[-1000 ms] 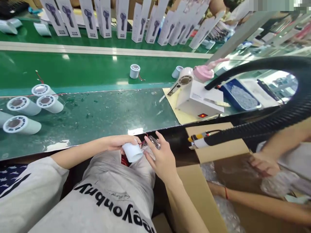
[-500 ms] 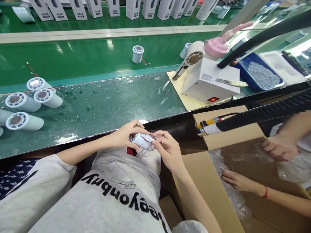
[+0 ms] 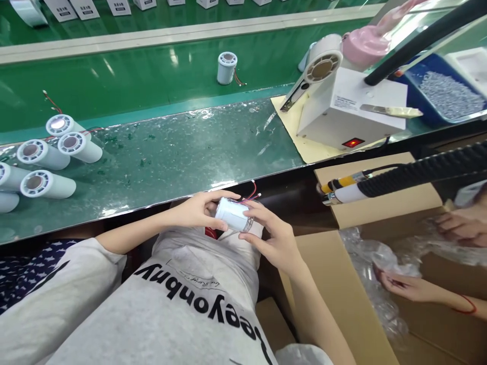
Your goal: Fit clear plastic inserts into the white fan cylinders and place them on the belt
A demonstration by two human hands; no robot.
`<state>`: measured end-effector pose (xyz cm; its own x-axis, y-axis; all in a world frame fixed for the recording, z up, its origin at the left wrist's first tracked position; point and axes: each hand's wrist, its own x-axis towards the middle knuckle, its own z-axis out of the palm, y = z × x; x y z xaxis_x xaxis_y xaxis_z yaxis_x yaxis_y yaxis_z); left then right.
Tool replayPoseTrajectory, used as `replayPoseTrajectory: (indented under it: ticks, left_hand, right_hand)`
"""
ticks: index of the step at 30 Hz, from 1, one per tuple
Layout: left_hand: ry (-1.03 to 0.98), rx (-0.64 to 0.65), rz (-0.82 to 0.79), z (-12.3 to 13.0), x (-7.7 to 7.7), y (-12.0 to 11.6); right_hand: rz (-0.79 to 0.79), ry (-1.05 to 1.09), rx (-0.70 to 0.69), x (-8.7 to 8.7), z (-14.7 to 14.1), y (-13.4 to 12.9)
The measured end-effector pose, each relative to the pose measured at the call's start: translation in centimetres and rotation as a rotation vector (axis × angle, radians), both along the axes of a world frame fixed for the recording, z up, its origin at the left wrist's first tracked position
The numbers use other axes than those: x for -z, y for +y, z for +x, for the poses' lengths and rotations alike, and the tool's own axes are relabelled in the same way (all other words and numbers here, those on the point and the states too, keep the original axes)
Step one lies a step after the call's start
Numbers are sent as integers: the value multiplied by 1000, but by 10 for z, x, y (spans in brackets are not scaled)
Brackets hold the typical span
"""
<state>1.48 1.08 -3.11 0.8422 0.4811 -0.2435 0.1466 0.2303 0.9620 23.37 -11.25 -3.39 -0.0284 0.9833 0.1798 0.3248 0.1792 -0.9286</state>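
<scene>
Your L hand (image 3: pixel 194 212) is half-curled round the left end of the lt-blue cylindrical housing (image 3: pixel 233 215), index along the top, thumb on the near side. Your R hand (image 3: pixel 279 238) has the right end btwn thumb & fingers, spread abt as wide as the part. Housing's tilted, over your lap, just in front of the workbench (image 3: pixel 171 147) edge.

Best approach: steady w/ the L, do fine work w/ the R, don't over-squeeze. Mind the red & dark wires (image 3: pixel 253 190); they stick up next to your R hand, so no pinching or tugging, & don't let the small plugs snag on the bench edge.

Hard to make out: greyish lattice-like bit (image 3: pixel 249 224) at the right end; can't tell if it's part of the housing or a separate pc. Wire roots, the housing's far side & some fingertips are hidden. White cartons (image 3: pixel 87 8) are cut off up top; co-worker's upper hand (image 3: pixel 466 223) is cut off at right.
</scene>
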Motion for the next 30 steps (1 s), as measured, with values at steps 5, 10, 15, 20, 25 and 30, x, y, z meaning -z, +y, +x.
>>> replayPoseTrajectory:
  ticks: [5,10,15,20,25,30]
  left_hand:
    - [-32,74,112,-2,-3,2]
    - [-159,102,226,-2,-6,4]
    - [-155,119,317,-3,-9,4]
    - [-165,140,399,-4,-11,3]
    - [-161,150,436,-4,-10,4]
    - [-161,153,473,-5,-10,4]
  right_hand:
    - [-105,146,5,-3,1,-4]
    - [-144,206,9,-10,0,-3]
    - [-221,228,14,-13,0,-4]
    - [-308,324,21,-14,0,-5]
    - [-364,403,18,-16,-2,-3]
    - [-438,475,31,-11,-4,0]
